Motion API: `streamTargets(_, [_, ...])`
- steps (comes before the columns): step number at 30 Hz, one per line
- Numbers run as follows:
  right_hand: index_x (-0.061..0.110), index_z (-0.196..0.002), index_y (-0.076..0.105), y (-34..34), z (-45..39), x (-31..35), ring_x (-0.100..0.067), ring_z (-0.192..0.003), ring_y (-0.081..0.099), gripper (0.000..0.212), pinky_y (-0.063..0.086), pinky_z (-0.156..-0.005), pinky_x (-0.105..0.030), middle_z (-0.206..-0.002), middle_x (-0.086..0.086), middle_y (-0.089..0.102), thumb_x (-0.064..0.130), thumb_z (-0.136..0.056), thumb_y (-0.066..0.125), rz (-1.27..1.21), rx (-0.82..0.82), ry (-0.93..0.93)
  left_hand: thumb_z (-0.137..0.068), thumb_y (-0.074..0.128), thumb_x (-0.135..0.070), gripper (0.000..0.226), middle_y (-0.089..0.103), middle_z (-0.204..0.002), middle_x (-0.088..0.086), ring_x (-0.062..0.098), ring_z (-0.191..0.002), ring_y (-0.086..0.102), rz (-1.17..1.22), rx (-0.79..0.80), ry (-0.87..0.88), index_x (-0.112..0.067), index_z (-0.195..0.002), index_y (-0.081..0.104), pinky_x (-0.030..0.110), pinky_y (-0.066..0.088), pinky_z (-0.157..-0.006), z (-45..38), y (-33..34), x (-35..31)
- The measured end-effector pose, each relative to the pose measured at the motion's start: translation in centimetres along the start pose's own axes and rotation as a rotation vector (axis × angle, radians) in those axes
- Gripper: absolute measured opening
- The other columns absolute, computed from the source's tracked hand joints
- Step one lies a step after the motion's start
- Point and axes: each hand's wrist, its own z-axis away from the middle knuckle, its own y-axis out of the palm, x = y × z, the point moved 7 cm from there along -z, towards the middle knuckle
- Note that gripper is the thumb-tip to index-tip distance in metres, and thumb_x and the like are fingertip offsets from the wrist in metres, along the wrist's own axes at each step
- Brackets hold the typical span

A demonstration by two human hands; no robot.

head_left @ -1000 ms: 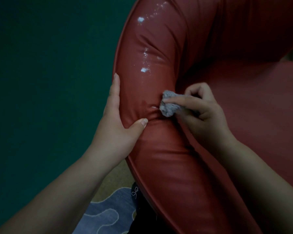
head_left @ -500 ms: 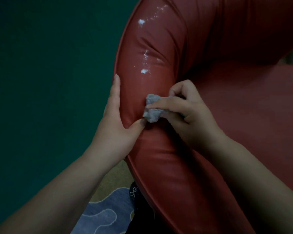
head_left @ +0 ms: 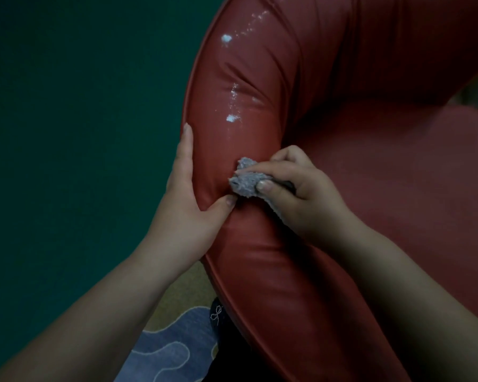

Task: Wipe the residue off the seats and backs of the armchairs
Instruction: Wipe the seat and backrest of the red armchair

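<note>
Cloth first: one small crumpled grey terry cloth, pinched in a wad by the right hand, thumb on top and fingers curled round it, pressed on the padded rim of the one glossy red leather-look armchair. Judged soft, light and easy to bunch; best held as a tight wad so the fingertips can push through it.

Left hand lies on the outer side of the same rim, fingers straight along the edge, thumb pressed onto the top just beside the cloth, so it braces the rim without gripping.

Armchair skin looks slick and yielding, creasing under the thumb; likely heavy enough to stay put, and bracing at the rim suits it.

Residue: two clear white blobs farther up the rim from the cloth, plus scattered small specks and a shiny streak near them.

Seat of the armchair sits right of the rim, no residue seen on it.

Floor by the armchair base: one blue patterned rug.
</note>
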Motion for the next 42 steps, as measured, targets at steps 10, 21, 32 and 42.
streamTargets(10, [0.026, -0.104, 0.065, -0.4, 0.6, 0.3, 0.001, -0.090, 0.054, 0.022, 0.038, -0.088, -0.009, -0.097, -0.002, 0.054, 0.017, -0.088, 0.053, -0.196, 0.110, 0.072, -0.082, 0.073, -0.025, 0.104, 0.007, -0.140, -0.041, -0.036, -0.121, 0.011, -0.001, 0.004, -0.007, -0.047, -0.150, -0.002, -0.011, 0.015, -0.091, 0.0, 0.1, 0.2])
streamTargets(21, [0.042, -0.095, 0.062, -1.6, 0.3, -3.0, 0.001, -0.093, 0.059, 0.033, 0.040, -0.087, -0.013, -0.102, 0.003, 0.062, 0.011, -0.096, 0.051, -0.087, 0.055, 0.179, -0.084, 0.071, -0.021, 0.103, 0.008, -0.152, -0.031, -0.013, -0.140, 0.014, 0.003, 0.030, -0.023, -0.049, -0.149, -0.004, 0.008, 0.016, -0.108, 0.1, 0.2, -0.2])
streamTargets(32, [0.019, -0.106, 0.068, -0.9, -0.3, -1.7, -0.001, -0.098, 0.060, 0.024, 0.042, -0.088, -0.014, -0.106, 0.003, 0.065, 0.010, -0.097, 0.048, -0.153, 0.116, 0.203, -0.084, 0.070, -0.023, 0.102, 0.008, -0.151, -0.032, -0.013, -0.139, 0.014, -0.005, 0.011, -0.019, -0.049, -0.149, -0.004, 0.005, 0.017, -0.105, 0.2, 0.0, -0.2])
streamTargets(42, [0.030, -0.118, 0.064, -0.5, -2.3, 0.1, -0.003, -0.095, 0.053, 0.035, 0.040, -0.090, -0.011, -0.102, -0.004, 0.053, 0.013, -0.088, 0.060, -0.136, -0.203, -0.034, -0.078, 0.067, -0.034, 0.098, 0.013, -0.144, -0.035, -0.018, -0.136, 0.016, 0.006, -0.010, -0.016, -0.047, -0.150, 0.001, 0.001, 0.017, -0.107, 0.3, 0.2, -0.3])
